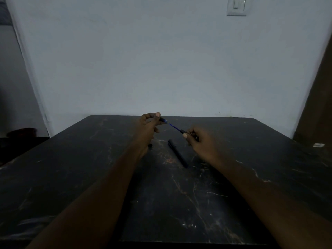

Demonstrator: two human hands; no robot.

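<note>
Above the far middle of a black marble table [71, 177], both hands hold parts of a taken-apart pen. My left hand [148, 125] pinches a short dark pen piece [163, 120] between thumb and fingers. A thin blue refill [173, 126] runs from that piece down to the right. My right hand [199, 139] pinches the other dark piece [183, 131] at the refill's lower end. A dark pen barrel [177, 153] lies on the table below and between the hands. A small dark cap-like part [150, 145] lies beside my left wrist.
A pale wall [161, 60] stands right behind the table's far edge, with a switch plate [236, 6] high on the right. A brown panel [318, 105] borders the right side. A small white object [318, 145] sits at the table's right edge.
</note>
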